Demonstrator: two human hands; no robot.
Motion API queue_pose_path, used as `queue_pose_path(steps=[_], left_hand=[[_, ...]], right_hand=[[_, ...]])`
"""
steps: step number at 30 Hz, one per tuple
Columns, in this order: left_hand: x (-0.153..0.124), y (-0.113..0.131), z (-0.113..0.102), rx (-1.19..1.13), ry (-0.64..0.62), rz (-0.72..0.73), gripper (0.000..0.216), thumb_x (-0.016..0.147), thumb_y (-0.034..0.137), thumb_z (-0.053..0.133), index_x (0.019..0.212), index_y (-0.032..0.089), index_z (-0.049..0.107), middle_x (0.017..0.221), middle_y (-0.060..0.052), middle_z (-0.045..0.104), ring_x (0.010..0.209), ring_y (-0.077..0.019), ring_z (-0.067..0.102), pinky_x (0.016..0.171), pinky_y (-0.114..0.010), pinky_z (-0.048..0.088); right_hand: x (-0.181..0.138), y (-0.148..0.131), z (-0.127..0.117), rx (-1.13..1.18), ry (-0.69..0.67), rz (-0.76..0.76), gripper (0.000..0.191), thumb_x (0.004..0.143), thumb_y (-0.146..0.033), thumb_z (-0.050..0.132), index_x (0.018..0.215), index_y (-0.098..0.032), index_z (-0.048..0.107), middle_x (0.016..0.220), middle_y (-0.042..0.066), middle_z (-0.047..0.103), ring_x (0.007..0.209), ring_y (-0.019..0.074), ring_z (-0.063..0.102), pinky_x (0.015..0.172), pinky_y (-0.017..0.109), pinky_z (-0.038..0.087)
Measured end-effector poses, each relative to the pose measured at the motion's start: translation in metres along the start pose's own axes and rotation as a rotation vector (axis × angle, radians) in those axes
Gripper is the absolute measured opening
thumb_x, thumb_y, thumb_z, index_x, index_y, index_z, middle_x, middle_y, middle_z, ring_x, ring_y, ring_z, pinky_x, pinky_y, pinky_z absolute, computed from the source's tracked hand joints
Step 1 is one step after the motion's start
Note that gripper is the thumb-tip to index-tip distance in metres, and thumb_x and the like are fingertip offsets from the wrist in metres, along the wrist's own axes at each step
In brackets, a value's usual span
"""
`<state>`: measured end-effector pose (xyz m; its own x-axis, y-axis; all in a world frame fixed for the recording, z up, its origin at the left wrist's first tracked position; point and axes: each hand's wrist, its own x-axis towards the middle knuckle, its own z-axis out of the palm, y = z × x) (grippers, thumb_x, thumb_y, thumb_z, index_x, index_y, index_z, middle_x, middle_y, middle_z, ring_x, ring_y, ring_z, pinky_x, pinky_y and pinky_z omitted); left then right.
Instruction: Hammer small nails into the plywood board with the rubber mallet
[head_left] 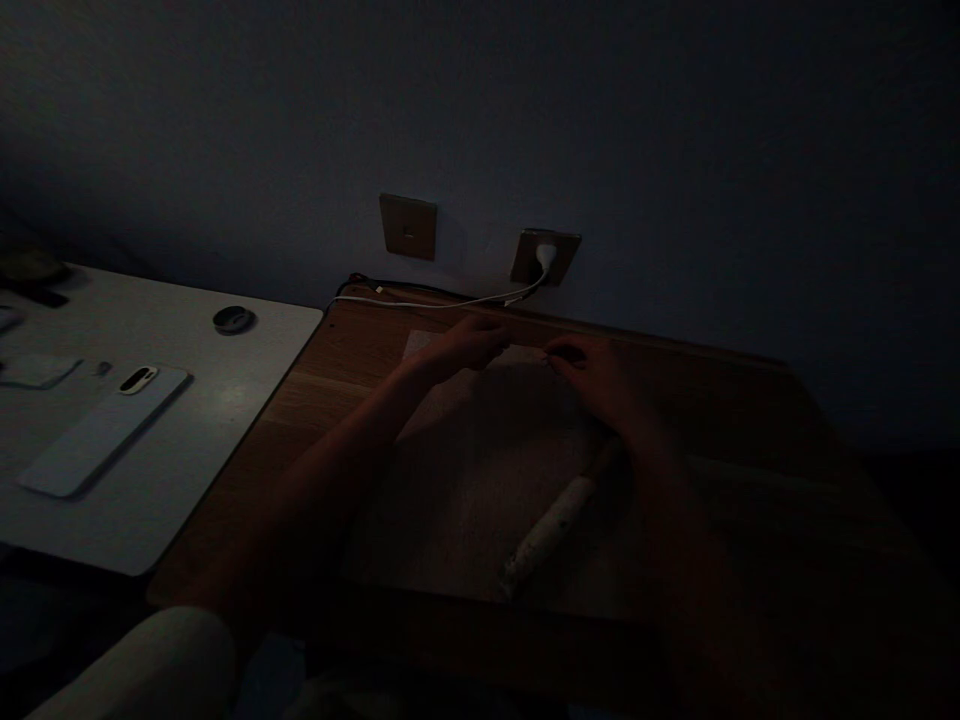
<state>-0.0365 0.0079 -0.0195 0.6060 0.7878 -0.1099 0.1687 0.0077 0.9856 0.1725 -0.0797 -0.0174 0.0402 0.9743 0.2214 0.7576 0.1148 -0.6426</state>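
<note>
The view is very dark. A pale sheet, likely paper (465, 480), lies flat on a brown wooden table (330, 350). At its far edge is my left hand (476, 342), its fingers bent and pressed together on the edge. My right hand (596, 378) is a little to the right, thumb and finger pinched at the same edge. Across the sheet's right part lies a slim tool with a whitish, worn handle (551, 525); its upper end runs under my right wrist, so its kind is hidden.
A white table (217, 400) adjoins on the left, bearing a light phone (105, 435) and a small round dish or lid (233, 320). Behind are two wall plates, one holding a white plug (546, 257). A white cable (442, 304) runs along the table's back edge.
</note>
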Motion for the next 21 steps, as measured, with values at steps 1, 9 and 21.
queue_pose_path(steps=[1, 9, 21], left_hand=[[-0.001, -0.001, 0.001, 0.218, 0.021, 0.035, 0.019, 0.090, 0.023, 0.062, 0.072, 0.016, 0.062, 0.065, 0.002, 0.055, 0.056, -0.0094, 0.048, 0.055, -0.021, 0.038], [-0.010, 0.002, 0.005, 0.925, -0.133, 0.140, 0.031, 0.087, 0.013, 0.062, 0.112, 0.015, 0.080, 0.101, -0.010, 0.079, 0.086, -0.0207, 0.073, 0.075, -0.027, 0.052], [-0.009, 0.014, 0.031, 0.098, 0.008, -0.063, 0.031, 0.099, 0.022, 0.040, 0.069, 0.020, 0.049, 0.063, 0.001, 0.046, 0.054, -0.0110, 0.043, 0.053, -0.023, 0.037]], right_hand=[[0.000, 0.000, 0.000, -0.004, -0.004, -0.001, 0.018, 0.089, -0.021, 0.064, 0.098, -0.022, 0.080, 0.105, 0.008, 0.082, 0.099, 0.0273, 0.077, 0.093, 0.046, 0.060], [-0.001, 0.000, 0.000, 0.005, -0.028, 0.012, 0.018, 0.089, -0.020, 0.065, 0.100, -0.023, 0.079, 0.108, 0.008, 0.081, 0.102, 0.0267, 0.076, 0.097, 0.046, 0.059], [-0.001, 0.000, -0.001, -0.021, -0.023, -0.007, 0.021, 0.089, -0.019, 0.064, 0.102, -0.024, 0.079, 0.109, 0.007, 0.081, 0.104, 0.0281, 0.076, 0.095, 0.046, 0.060]])
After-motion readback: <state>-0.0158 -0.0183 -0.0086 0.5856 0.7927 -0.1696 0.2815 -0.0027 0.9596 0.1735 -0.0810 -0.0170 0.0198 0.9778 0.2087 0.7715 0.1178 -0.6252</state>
